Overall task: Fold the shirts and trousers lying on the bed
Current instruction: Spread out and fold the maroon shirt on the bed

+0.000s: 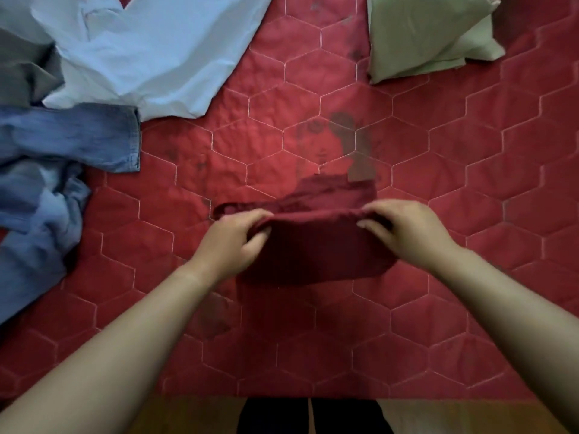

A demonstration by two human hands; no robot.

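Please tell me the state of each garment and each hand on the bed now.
Dark red garment: partly folded, held by both hands.
Left hand: grips its left end.
Right hand: grips its right end.
Pale green garment: folded, lying apart.
Light blue shirt: unfolded, rumpled.
Denim garment: unfolded, bunched.
Grey garment: unfolded, partly out of frame.

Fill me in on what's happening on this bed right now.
A person is folding a dark red garment in the middle of the red quilted bedspread. The left hand and right hand each grip one end of its upper fold. A folded pale green garment lies at the far right. At the left, a light blue shirt, a denim garment and a grey garment lie crumpled and unfolded.
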